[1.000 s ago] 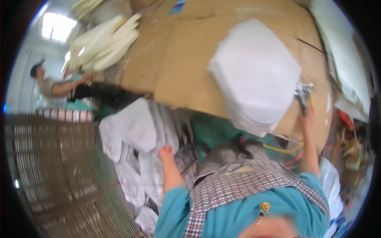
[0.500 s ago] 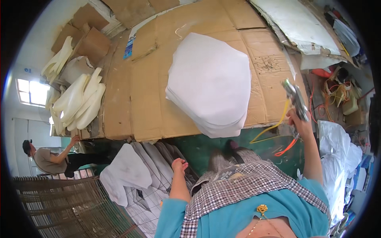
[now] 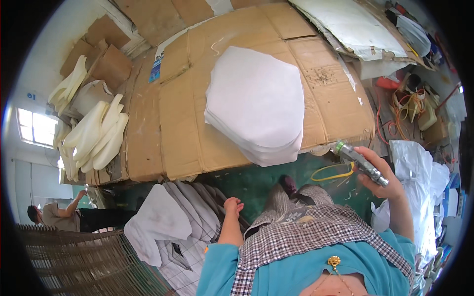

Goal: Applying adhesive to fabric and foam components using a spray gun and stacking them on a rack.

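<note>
My right hand (image 3: 384, 172) is wrapped round a silver spray gun (image 3: 363, 164) with a green end, held off the table's near right corner. A yellow hose (image 3: 335, 175) loops beside the gun. My left hand (image 3: 233, 206) hangs in front of me with its fingers loosely curled and nothing seen in them. Beyond both hands, a stack of white sheets (image 3: 256, 98) with cut, angled edges lies on the cardboard-covered table (image 3: 182, 133). Neither hand touches the stack. Left of my left hand, several similar pale sheets (image 3: 158, 217) rest on a wire rack.
Cream foam pieces (image 3: 98, 133) are piled at the table's left end. At the lower left stands a stack of wire racks (image 3: 79, 256), with another person (image 3: 64, 214) beyond it. White plastic sheeting (image 3: 414, 182) hangs at my right, near tangled orange hoses (image 3: 410, 101).
My right hand has brought the spray gun down and toward me, away from above the table's edge, and tilted it. My left hand has shifted slightly right. The other person's raised arm has moved.
</note>
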`<state>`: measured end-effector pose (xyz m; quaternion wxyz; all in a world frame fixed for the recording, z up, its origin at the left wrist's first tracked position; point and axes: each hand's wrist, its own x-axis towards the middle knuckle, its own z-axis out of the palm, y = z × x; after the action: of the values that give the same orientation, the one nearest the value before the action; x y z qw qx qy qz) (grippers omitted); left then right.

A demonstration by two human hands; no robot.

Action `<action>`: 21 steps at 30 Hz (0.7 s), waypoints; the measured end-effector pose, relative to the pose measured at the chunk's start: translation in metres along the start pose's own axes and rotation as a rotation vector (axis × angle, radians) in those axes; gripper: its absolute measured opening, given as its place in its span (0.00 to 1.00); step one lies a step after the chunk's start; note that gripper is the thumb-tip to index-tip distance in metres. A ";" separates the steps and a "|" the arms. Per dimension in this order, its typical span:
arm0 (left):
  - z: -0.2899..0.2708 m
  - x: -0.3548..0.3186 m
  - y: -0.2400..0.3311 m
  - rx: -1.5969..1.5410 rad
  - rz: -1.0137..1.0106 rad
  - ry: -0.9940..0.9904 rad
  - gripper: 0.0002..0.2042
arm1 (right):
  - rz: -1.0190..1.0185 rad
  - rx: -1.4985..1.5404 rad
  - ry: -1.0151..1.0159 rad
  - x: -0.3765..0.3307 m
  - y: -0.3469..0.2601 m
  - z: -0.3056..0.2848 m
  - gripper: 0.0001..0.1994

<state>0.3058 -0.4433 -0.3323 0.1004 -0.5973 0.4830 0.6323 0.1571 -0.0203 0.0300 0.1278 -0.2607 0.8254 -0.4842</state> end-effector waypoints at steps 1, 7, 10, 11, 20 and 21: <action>-0.004 0.000 -0.003 0.003 -0.018 0.014 0.09 | 0.055 0.067 -0.005 -0.002 -0.003 -0.003 0.26; -0.028 0.007 -0.024 0.028 -0.071 0.036 0.08 | 0.080 0.340 0.006 0.006 -0.009 0.001 0.25; -0.026 0.004 -0.028 0.042 -0.101 0.059 0.07 | 0.074 0.325 0.105 0.009 -0.006 -0.001 0.26; -0.025 0.000 -0.025 0.052 -0.096 0.054 0.07 | 0.074 0.289 0.180 0.010 -0.003 -0.001 0.27; -0.012 -0.011 -0.003 -0.002 -0.033 0.031 0.09 | 0.066 0.152 -0.067 -0.033 -0.006 -0.034 0.30; -0.009 -0.013 -0.003 0.012 -0.019 0.030 0.09 | 0.073 0.149 -0.063 -0.032 -0.004 -0.029 0.30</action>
<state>0.3173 -0.4427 -0.3210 0.1025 -0.6108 0.4825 0.6194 0.1713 0.0169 0.0468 0.1904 -0.2355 0.7916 -0.5307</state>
